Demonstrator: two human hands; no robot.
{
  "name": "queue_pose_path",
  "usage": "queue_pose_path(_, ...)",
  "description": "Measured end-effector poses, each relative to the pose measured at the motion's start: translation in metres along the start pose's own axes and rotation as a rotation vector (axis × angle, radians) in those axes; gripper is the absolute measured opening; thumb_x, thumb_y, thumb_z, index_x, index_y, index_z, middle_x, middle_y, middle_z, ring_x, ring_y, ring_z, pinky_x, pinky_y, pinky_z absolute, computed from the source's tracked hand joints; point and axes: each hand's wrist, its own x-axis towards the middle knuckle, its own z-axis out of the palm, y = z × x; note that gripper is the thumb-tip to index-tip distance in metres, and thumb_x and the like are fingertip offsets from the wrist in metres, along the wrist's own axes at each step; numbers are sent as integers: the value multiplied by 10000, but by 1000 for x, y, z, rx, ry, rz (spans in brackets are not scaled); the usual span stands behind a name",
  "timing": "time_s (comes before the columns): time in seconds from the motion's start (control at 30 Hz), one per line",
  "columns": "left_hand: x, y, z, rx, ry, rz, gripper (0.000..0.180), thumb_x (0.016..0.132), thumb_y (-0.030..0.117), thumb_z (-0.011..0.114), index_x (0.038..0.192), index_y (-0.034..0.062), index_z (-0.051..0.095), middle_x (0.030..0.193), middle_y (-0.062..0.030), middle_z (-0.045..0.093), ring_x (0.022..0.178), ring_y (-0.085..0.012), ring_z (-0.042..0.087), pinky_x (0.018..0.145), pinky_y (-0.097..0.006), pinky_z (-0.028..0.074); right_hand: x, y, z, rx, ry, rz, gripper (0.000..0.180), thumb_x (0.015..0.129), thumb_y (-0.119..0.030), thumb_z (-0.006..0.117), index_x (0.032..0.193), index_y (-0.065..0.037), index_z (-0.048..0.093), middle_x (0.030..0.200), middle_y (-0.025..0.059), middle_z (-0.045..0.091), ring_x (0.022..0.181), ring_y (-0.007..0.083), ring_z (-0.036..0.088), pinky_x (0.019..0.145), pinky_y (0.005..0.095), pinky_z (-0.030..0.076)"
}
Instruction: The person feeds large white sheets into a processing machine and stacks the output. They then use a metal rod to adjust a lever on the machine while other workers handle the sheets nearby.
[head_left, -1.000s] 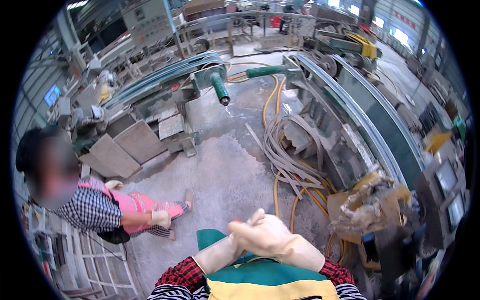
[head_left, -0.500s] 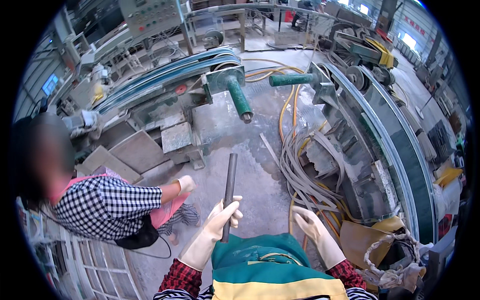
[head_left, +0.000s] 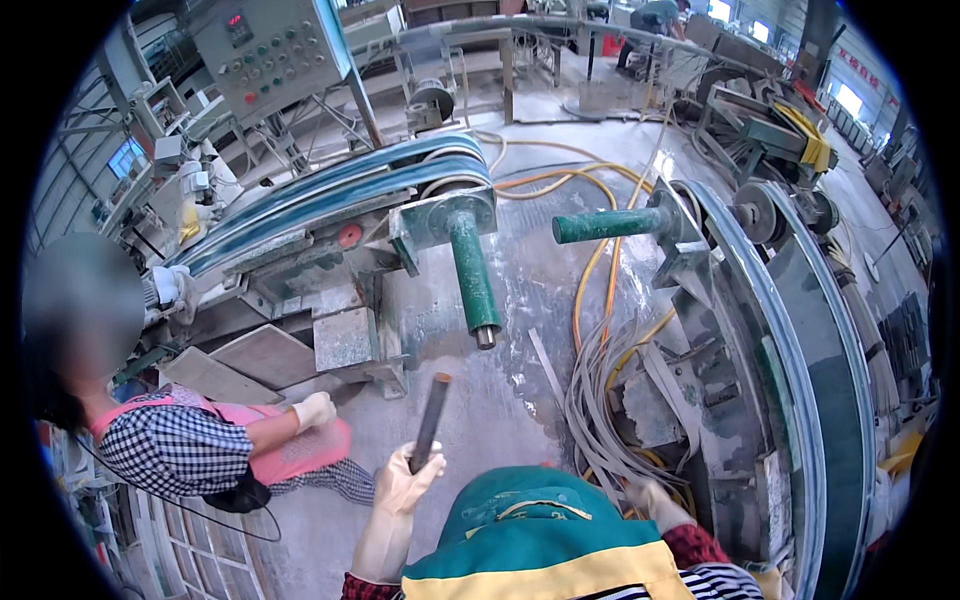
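Note:
My left hand (head_left: 403,488), in a cream rubber glove, is closed around a dark grey metal rod (head_left: 431,420). The rod tilts upward, its brownish end toward a green cylinder (head_left: 472,272) that has a bare metal shaft end. A gap separates the rod from that shaft. My right hand (head_left: 655,503), gloved too, hangs low on the right beside a tangle of grey straps (head_left: 605,410). Its fingers are blurred and partly hidden. Between my arms is my green apron (head_left: 520,520).
A co-worker in a checked shirt (head_left: 180,445) stands at the left. Belt conveyors flank the floor: one on the left (head_left: 330,195), another on the right (head_left: 800,330). Yellow hoses (head_left: 590,290) cross the floor. A control panel (head_left: 268,60) stands far left, and a second green cylinder (head_left: 607,225) juts from the right.
My view has shifted, so the machines sit lower. My left hand, still holding the rod, appears lower and farther left. My right hand has dropped toward the straps.

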Motion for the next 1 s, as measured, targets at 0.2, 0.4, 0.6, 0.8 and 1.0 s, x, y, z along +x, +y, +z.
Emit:
queue_pose_path(0.2, 69, 37, 30, -91, 125, -32, 316, 939, 117, 715, 1206, -20, 616, 700, -46, 643, 603, -129, 630, 577, -275, 522, 142, -191, -205, 544, 259, -413, 340, 962, -191, 600, 1216, 27, 659, 1052, 151, 741, 976, 260, 705, 878, 349, 529)
queue_pose_path(0.4, 182, 53, 48, -105, 181, -42, 331, 960, 146, 689, 1253, 3, 635, 603, -20, 591, 521, -114, 583, 527, -263, 485, 155, -313, -270, 381, 188, -642, 311, 946, -116, 653, 1244, -29, 668, 1102, 144, 734, 1022, 223, 689, 919, 346, 535)
queue_pose_path(0.6, 297, 105, 80, -86, 161, -79, 330, 958, 107, 688, 1264, -2, 630, 725, -36, 652, 627, -99, 617, 599, -259, 515, 169, -210, -253, 168, -30, -235, 395, 886, -218, 708, 1251, -67, 684, 1083, 195, 735, 990, 298, 721, 887, 385, 557)
queue_pose_path(0.8, 385, 120, 108, 57, 171, -72, 376, 945, 114, 705, 1302, 22, 632, 944, -35, 712, 852, -108, 672, 831, -276, 536, 203, -118, -295, 310, -64, 41, 369, 930, -219, 680, 1233, -8, 683, 1005, 148, 752, 855, 210, 720, 791, 336, 576)
queue_pose_path(1.0, 452, 119, 165, 81, 235, -42, 322, 949, 130, 697, 1241, 5, 646, 1014, -33, 723, 958, -114, 688, 887, -282, 524, 304, -185, -393, 246, -48, -117, 334, 930, -244, 677, 1196, -45, 697, 989, 124, 751, 881, 193, 701, 800, 351, 558)
